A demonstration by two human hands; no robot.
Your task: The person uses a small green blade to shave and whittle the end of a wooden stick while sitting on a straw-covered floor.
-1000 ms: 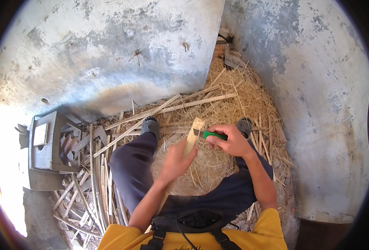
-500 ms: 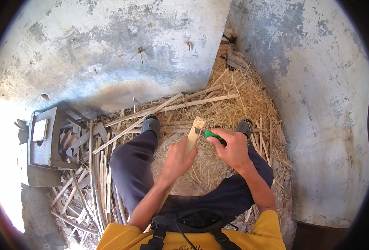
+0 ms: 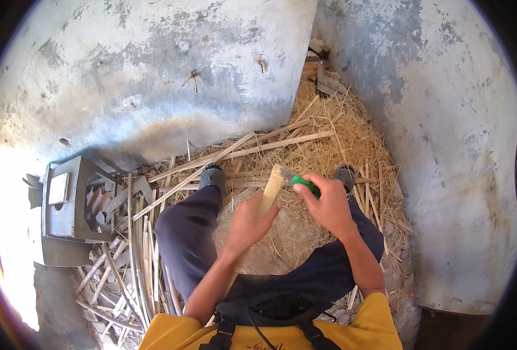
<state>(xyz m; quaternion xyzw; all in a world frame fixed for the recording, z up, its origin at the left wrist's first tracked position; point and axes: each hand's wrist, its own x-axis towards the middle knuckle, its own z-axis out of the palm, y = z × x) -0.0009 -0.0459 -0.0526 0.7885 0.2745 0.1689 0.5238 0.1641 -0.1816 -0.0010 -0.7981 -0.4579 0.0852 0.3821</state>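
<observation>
My left hand is wrapped round a flat, pale bamboo strip, whose squared top end sticks up past my fingers. Lower down, the strip seems to run on behind my forearm. A small knife with a green handle is gripped in my right hand. Its short grey blade points left and meets the right edge of the strip near the tip; whether it cuts into it I cannot tell. Both hands are held over the floor between my knees.
Loose shavings cover the floor ahead. Long split strips lie across it, and more pieces are heaped at the left. A grey wooden box with an open side stands by the left wall. Worn walls close in ahead and right.
The knife has moved slightly up and right, its blade now at the strip's upper edge instead of across its face. My left hand and the strip stay almost in place.
</observation>
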